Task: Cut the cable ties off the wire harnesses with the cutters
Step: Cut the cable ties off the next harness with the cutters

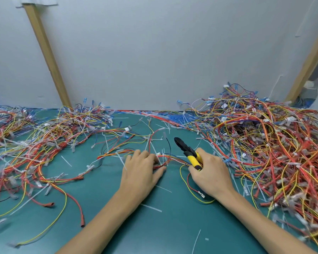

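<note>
- Between the two hands, a wire harness [170,158] of red, yellow and blue strands is lying across the green desk [154,235]. A white cable tie [159,154] is sticking up from it just beyond the left thumb.
- The left hand [141,169] is lying palm down on the harness. Its fingers are curling over the strands and its thumb is pinching the red wires against them.
- The right hand [209,173] is gripping the yellow handles of the cutters [189,153], with the fingers wrapping round them. The black jaws are pointing away from the person and slightly towards the left hand. They are looking closed and are biting no tie that can be made out.
- Below the right hand, beside its wrist, a red wire ending in a metal terminal [201,194] is curling out together with a yellow wire.
- To the right of the right hand, a tall heap of harnesses [264,143] is piling up from the desk edge to the grey wall [154,52].
- To the left of the left hand, a flatter spread of harnesses [35,143] is sprawling over the desk, some strands ending in red sleeves.
- Nearer the person than both hands, loose white tie offcuts [151,208] are lying scattered on the desk, with more of them beyond the hands.
- Behind the heaps, two wooden strips [44,52] are leaning against the wall, one on each side.
</note>
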`<state>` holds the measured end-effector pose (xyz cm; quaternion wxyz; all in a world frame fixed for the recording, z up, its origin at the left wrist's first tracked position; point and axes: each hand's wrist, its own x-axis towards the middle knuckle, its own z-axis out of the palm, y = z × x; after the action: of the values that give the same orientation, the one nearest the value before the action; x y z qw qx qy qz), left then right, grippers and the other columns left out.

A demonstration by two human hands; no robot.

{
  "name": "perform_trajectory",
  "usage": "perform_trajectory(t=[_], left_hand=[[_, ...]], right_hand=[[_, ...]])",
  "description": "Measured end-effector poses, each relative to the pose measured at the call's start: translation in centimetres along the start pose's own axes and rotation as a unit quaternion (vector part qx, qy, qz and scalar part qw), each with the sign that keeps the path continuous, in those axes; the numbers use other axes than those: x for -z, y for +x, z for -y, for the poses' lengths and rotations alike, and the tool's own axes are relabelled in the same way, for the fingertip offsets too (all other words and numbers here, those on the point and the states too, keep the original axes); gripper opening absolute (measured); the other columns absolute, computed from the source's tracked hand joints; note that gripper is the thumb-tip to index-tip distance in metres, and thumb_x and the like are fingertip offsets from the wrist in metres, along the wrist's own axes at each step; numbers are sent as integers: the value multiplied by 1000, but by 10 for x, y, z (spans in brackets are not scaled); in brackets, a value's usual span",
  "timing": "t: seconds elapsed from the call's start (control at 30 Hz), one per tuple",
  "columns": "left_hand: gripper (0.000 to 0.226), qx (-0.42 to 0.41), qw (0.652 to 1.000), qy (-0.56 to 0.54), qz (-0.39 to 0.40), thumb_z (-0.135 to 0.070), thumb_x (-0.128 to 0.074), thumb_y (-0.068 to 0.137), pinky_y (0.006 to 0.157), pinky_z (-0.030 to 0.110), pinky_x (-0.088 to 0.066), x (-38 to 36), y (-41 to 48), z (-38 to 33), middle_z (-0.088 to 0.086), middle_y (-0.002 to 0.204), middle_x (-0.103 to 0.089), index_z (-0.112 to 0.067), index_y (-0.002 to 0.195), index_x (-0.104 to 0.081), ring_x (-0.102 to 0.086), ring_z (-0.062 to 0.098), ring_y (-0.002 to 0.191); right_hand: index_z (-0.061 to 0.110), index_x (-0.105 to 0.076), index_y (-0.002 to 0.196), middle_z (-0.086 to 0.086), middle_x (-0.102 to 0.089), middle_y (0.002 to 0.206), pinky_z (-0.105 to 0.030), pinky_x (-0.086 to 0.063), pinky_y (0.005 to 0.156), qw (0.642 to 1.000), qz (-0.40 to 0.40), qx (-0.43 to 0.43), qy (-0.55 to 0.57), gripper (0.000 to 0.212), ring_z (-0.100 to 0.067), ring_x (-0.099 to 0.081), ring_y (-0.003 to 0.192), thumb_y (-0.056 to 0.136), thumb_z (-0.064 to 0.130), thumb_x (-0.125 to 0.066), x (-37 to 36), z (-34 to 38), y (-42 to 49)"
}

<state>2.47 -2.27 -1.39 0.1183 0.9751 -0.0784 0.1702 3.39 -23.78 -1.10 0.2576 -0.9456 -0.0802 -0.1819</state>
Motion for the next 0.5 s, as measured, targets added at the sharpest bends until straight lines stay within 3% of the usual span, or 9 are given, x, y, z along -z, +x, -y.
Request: perform_trajectory(t=[0.13,0.23,0.33,0.5], left_hand=[[13,-18,991,-130,0,-38,-63,94,86,35,-42,-1,-1,3,-9,88,-55,-28,98,-71,-51,20,97],[4,-40,981,-186,-21,-23,-67,94,82,35,-46,0,-3,8,-6,91,-52,-21,95,-71,-54,18,91],[3,-75,975,-199,-66,-18,-64,95,76,37,-51,5,-4,11,-6,101,-54,-18,98,-66,-59,16,87],[8,-123,967,-189,-115,-15,-62,98,71,40,-53,10,-6,8,-6,98,-62,-18,103,-67,-65,19,85]], right_hand=[[23,-37,71,4,-45,57,-31,-23,46,1000,1,-7,8,29,-12,-45,55,78,29,-64,0,-1,0],[21,-38,72,3,-47,58,-31,-23,47,1000,6,-13,2,27,-13,-46,57,79,28,-64,1,1,0],[22,-39,73,5,-48,60,-30,-22,47,1000,9,-13,-5,26,-9,-45,58,78,31,-63,2,2,0],[26,-39,79,9,-47,63,-29,-24,47,999,14,3,-39,23,-17,-48,60,75,40,-56,-1,5,-2]])
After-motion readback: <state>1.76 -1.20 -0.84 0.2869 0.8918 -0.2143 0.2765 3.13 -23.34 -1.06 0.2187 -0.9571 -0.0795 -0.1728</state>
